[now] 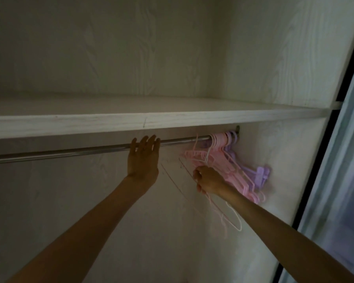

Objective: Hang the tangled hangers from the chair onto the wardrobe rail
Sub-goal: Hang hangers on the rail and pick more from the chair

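Observation:
A metal wardrobe rail runs under a white shelf. Several pink hangers and purple hangers hang bunched at the rail's right end, against the side wall. My left hand reaches up with fingers spread, its fingertips over the rail's middle, holding nothing. My right hand is closed on a thin pale pink hanger; its hook rises toward the rail, not clearly over it, and its body trails below my wrist. The chair is out of view.
The white shelf sits just above the rail, leaving a narrow gap. The wardrobe's right side wall is close behind the hung hangers. A sliding door frame stands at the far right. The left stretch of rail is bare.

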Demonstrator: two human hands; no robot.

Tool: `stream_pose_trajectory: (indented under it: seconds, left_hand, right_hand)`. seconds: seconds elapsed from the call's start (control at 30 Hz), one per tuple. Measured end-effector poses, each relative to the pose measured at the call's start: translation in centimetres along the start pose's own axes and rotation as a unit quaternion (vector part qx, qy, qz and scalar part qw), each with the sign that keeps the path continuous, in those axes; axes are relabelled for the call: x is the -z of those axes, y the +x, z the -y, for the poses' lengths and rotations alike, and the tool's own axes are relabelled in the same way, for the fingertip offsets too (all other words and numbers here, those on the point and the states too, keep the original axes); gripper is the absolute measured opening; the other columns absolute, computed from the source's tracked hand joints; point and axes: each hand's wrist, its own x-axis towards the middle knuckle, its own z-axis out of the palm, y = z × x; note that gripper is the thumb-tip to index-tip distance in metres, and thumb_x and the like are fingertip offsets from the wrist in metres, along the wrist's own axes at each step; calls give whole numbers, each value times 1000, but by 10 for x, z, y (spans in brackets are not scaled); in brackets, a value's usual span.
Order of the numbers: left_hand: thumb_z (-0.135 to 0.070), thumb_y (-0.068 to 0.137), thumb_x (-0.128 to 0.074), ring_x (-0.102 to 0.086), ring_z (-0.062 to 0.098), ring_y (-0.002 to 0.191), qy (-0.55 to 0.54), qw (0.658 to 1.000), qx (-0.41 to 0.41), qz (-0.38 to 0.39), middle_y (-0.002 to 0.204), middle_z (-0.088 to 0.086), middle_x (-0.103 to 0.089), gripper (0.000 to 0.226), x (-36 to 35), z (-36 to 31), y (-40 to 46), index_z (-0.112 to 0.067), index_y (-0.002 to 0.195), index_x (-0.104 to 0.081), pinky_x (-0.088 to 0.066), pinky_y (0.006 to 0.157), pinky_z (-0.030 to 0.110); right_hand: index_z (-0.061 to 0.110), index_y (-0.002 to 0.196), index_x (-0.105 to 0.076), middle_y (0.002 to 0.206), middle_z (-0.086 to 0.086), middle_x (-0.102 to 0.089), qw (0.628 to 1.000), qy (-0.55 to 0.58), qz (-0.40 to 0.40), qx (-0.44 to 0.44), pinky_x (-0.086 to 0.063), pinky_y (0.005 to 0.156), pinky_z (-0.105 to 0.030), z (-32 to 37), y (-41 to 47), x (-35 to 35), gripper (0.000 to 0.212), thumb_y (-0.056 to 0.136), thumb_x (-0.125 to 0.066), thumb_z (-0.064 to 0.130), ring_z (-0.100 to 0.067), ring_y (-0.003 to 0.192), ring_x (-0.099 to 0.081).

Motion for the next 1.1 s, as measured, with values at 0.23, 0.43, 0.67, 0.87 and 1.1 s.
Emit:
stream_pose_trajectory:
  seconds: [0.23,0.43,0.67,0.87,1.1]
  left_hand:
    - [-15,92,-47,-12,25,146,36,999,6,8,158,6,-12,73,2,-5,-3,-11,150,-3,4,119,44]
    - [-28,94,-46,-2,28,147,72,997,14,29,159,10,4,81,-3,-12,-5,-7,148,11,4,118,43]
    - [-33,92,-48,3,27,147,73,996,35,45,158,9,11,88,-6,-17,-4,-8,148,15,2,119,42]
    - [-38,90,-51,5,28,147,92,993,53,55,158,10,14,94,-10,-23,-5,-7,147,18,0,119,43]
    - [-38,89,-54,8,29,147,101,989,66,80,157,12,17,99,-9,-26,-4,-6,145,21,-2,119,43]
  right_hand:
    - [13,132,-45,124,-9,-60,979,-87,-178,46,-49,84,-34,-8,3,10,50,90,-52,41,-28,109,-59]
    - [11,144,-30,148,-11,-36,939,-171,-225,194,-31,109,-42,22,54,36,72,87,-58,43,-30,136,-34]
    - [10,134,-45,140,-10,-46,927,-231,-233,181,-29,106,-42,4,74,35,60,85,-59,43,-28,130,-40]
    - [18,136,-44,141,-6,-43,927,-243,-214,187,-22,106,-42,-29,72,63,59,83,-63,38,-27,133,-34]
    - [28,141,-36,146,0,-38,942,-253,-165,146,-19,109,-43,-40,71,80,65,84,-58,50,-22,136,-29]
